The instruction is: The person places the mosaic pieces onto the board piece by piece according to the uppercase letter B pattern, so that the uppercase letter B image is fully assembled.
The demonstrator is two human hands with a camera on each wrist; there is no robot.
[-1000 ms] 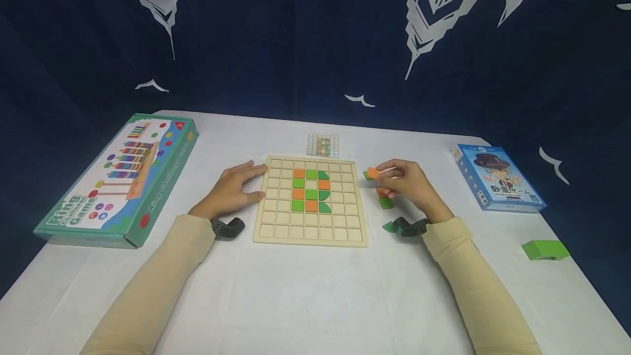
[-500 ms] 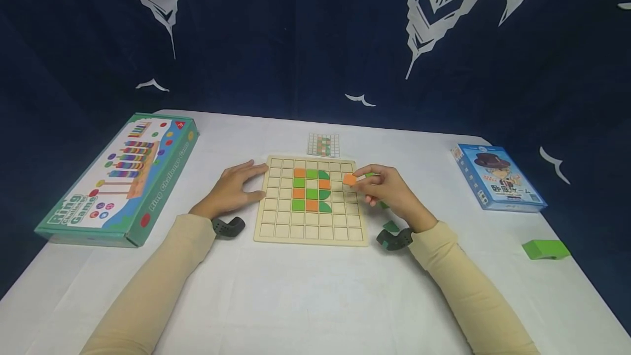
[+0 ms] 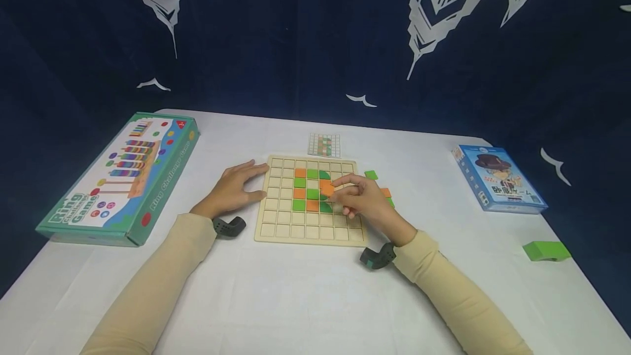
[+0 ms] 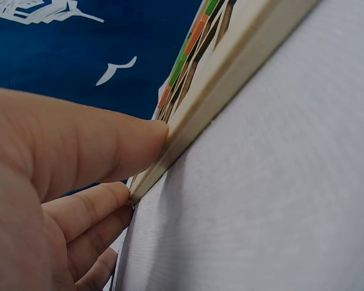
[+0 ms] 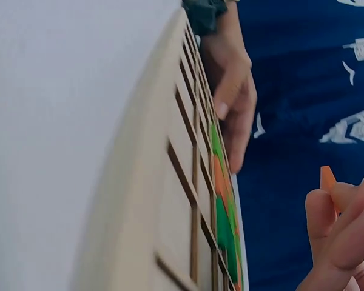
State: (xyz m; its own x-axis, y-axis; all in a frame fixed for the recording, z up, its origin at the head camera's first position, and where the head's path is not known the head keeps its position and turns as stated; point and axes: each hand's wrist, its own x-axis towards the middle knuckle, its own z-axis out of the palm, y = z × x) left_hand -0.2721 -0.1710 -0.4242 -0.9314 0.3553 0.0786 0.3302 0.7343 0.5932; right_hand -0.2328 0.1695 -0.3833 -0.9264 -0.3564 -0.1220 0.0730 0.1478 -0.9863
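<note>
A wooden grid board [image 3: 305, 236] lies mid-table with orange, green and dark green tiles set in its central cells. My right hand [image 3: 363, 201] pinches an orange tile [image 5: 327, 178] between thumb and fingertips, over the right part of the pattern. In the right wrist view the tile is up off the board. At the board's left edge, my left hand [image 3: 233, 189] rests with thumb and fingers spread and fairly straight. Its thumb tip [image 4: 155, 142] touches the board's side. Some cells lie hidden under the right hand.
Behind the board lies a small pattern card [image 3: 324, 145]. To its right are a loose green tile [image 3: 371, 175] and an orange tile [image 3: 386, 192]. A ring game box [image 3: 118, 179] lies left, a blue box [image 3: 500, 177] right, near a green block [image 3: 546, 251].
My right hand has carried the orange tile left, from the loose tiles to over the board's pattern. The left hand has stayed at the board's edge.
</note>
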